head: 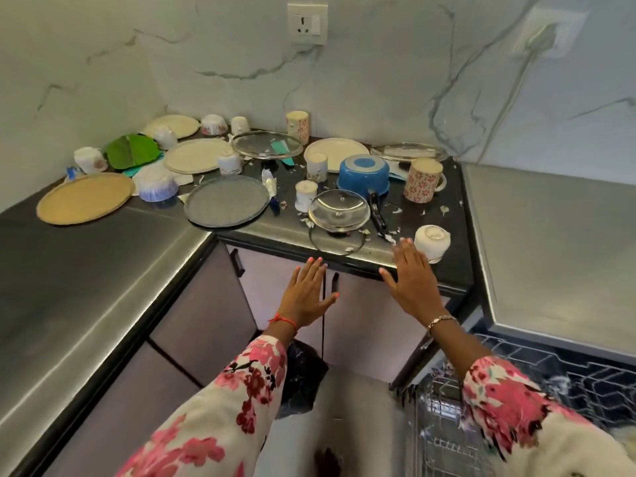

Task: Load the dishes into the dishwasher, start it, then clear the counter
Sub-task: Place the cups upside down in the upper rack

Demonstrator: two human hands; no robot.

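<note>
Grip: left hand and right hand were flat, empty.
Risk: cup at 1 o'clock sat by counter edge; knock could drop it.

On the marble-veined wall, a white socket; farther right, a second outlet with a pale cord hanging down. Below, mauve cabinet doors with dark handles, beside a black bin bag.

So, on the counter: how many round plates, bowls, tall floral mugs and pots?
Round plates: 5
Bowls: 2
Floral mugs: 2
Pot: 1
Total: 10
</note>
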